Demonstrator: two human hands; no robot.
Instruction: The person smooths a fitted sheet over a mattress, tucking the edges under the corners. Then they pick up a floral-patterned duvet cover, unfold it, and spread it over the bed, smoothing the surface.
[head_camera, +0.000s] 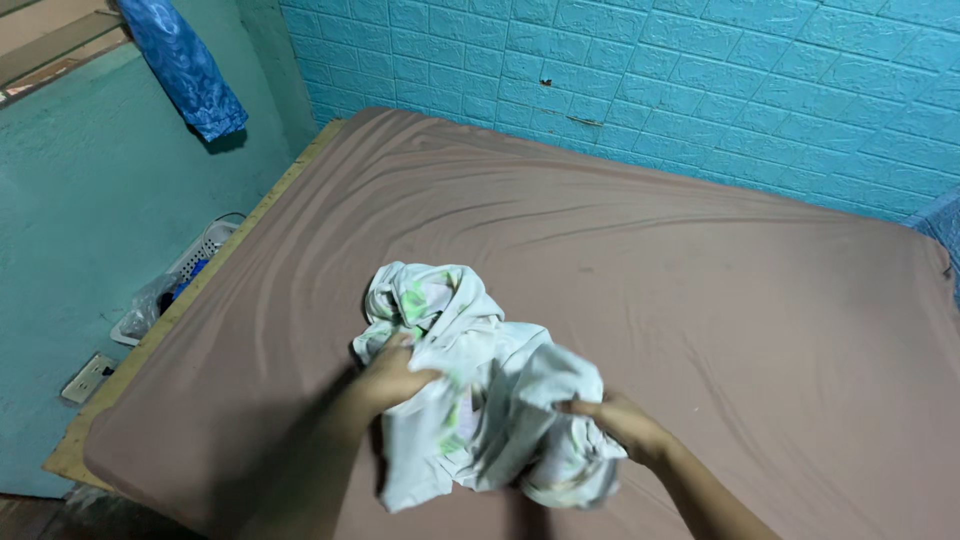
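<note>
A crumpled white garment (470, 375) with pale green print lies bunched on the brown sheet of a bed (650, 250), near its front edge. My left hand (392, 378) grips the cloth on its left side, fingers buried in the folds. My right hand (618, 420) holds the lower right part of the same garment, fingers closed into the fabric. Part of the cloth hangs down between my two forearms.
The turquoise brick-pattern wall (700, 70) runs behind the bed. A blue patterned cloth (185, 65) hangs at the top left. A white plastic basket (175, 280) sits in the gap left of the bed, beside a wall socket (88, 377).
</note>
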